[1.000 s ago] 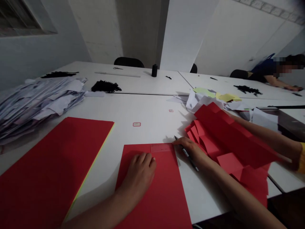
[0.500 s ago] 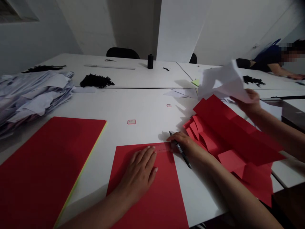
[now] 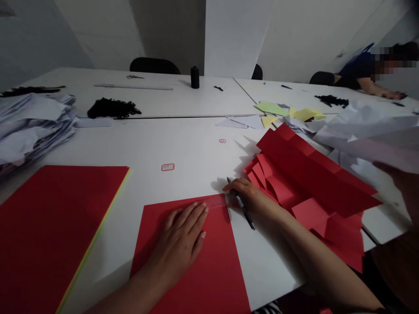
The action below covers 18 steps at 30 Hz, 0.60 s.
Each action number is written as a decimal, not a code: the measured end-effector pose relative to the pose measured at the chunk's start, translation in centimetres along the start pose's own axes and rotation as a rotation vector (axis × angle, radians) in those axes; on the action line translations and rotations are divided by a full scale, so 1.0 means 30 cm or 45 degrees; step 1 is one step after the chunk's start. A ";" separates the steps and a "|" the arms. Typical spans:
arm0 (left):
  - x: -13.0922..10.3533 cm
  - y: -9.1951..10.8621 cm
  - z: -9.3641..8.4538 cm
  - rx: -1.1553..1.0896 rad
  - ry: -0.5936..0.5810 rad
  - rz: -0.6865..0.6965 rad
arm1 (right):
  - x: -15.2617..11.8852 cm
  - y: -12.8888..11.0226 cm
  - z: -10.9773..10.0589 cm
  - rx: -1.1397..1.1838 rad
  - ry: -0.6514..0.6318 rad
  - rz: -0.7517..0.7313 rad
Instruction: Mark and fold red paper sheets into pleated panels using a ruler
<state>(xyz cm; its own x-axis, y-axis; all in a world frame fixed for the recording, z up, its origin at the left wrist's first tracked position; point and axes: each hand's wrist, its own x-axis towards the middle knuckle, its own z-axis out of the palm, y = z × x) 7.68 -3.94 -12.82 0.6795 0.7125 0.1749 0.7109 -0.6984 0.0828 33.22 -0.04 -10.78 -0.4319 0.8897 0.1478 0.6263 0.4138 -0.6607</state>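
Flat on a red paper sheet (image 3: 209, 257) rests my left hand (image 3: 183, 235), fingers stretched forward near the sheet's top edge. Beside its fingertips a clear ruler (image 3: 214, 201) lies along that edge; the hand covers part of it. My right hand (image 3: 247, 194) is closed around a dark pen (image 3: 244, 209), at the sheet's top right corner and by the ruler's end. The pen's tip points away from me, above the white table. How firmly the right fingertips touch the ruler is hard to see.
To the left lie a red paper stack (image 3: 62, 222) with a yellow edge and piled white papers (image 3: 36, 126). Folded red papers (image 3: 310, 174) sit right of my forearm. A person's blurred white paper (image 3: 376, 126) is at far right. Black cord bundles (image 3: 113, 108) and a black bottle (image 3: 194, 77) stand farther back.
The view has shifted slightly rightward. At the right, another person's arm has swung the white paper right and toward me. My hands keep nearly the same pose on the sheet.
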 end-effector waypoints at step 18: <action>0.000 -0.009 0.008 0.005 -0.049 -0.011 | 0.001 0.024 0.012 -0.006 0.031 0.071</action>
<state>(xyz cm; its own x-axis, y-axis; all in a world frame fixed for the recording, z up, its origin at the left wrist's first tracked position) 7.52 -3.73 -13.07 0.6800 0.7204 0.1361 0.7173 -0.6922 0.0802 33.42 0.23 -11.51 -0.3801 0.9159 0.1289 0.6522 0.3642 -0.6649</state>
